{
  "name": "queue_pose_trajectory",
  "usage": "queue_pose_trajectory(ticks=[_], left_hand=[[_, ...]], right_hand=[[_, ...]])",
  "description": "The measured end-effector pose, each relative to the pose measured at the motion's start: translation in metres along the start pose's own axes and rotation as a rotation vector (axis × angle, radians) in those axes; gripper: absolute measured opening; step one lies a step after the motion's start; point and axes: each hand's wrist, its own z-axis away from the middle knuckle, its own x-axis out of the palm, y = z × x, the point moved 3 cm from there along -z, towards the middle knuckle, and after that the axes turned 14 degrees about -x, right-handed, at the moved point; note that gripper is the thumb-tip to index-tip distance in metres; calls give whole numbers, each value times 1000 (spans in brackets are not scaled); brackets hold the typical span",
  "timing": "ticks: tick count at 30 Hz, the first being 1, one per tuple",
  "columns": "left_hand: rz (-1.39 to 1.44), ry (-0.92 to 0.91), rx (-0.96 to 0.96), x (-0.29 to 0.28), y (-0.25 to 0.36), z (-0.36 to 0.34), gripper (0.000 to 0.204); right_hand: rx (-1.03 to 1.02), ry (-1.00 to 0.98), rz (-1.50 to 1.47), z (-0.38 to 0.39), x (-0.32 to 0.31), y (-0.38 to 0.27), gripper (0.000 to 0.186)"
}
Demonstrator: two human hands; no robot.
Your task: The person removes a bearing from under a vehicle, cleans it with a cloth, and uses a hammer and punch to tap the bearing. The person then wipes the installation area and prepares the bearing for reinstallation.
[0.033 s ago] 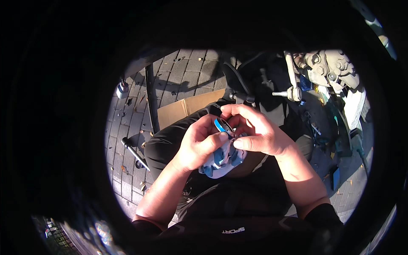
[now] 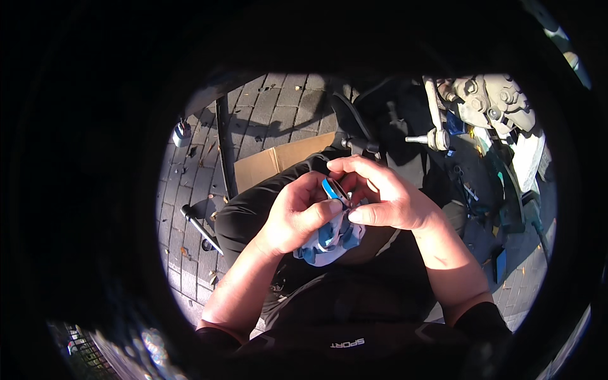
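— Shows what, just above the lap?

— Holds a blue-banded ring, tilted on edge and dark inside, between two bare hands. Bunches a crumpled blue-and-white cloth directly beneath it, close over the black trousers.

— Grips how, with the left hand?

— Clasps the ring narrowly, with the thumb at its lower side and the fingers curled behind.

— And with the right hand?

— Arches the forefinger around the far side, half closed, with the thumb low beside the cloth. Cannot tell, from this angle, about contact between fingertips and ring.

— Includes what else, around on the sunlit paving?

— Takes in a creased cardboard sheet just beyond the left knee. Reveals a metal bar with a dark head near the paving's left edge and, farther up that edge, a small white-and-blue container. Features, toward the paving's upper right corner, a pale metal joint with a protruding stud, near a bolted metal casting.
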Motion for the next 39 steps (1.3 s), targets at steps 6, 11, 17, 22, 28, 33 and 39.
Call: queue_pose_trajectory(ticks=[6,11,17,22,28,33,39], left_hand=[[-294,-17,-83,-6,-1,-5,47],[-219,-45,-148,-15,-13,2,51],[-1187,97,-446,-77,-14,41,27],[301,157,-207,-68,-37,52,20],[494,54,-4,-17,-79,41,36],[419,-29,48,-10,-94,36,19],[485,65,47,-20,-85,40,14]], right_hand=[[-53,-137,303,-5,-8,-6,74],[-94,-5,344,-1,-9,1,66],[-64,75,425,25,4,8,62],[-150,74,606,25,47,28,66],[-79,304,492,20,53,37,64],[-86,242,592,21,53,35,60],[-67,295,557,23,44,35,60]])
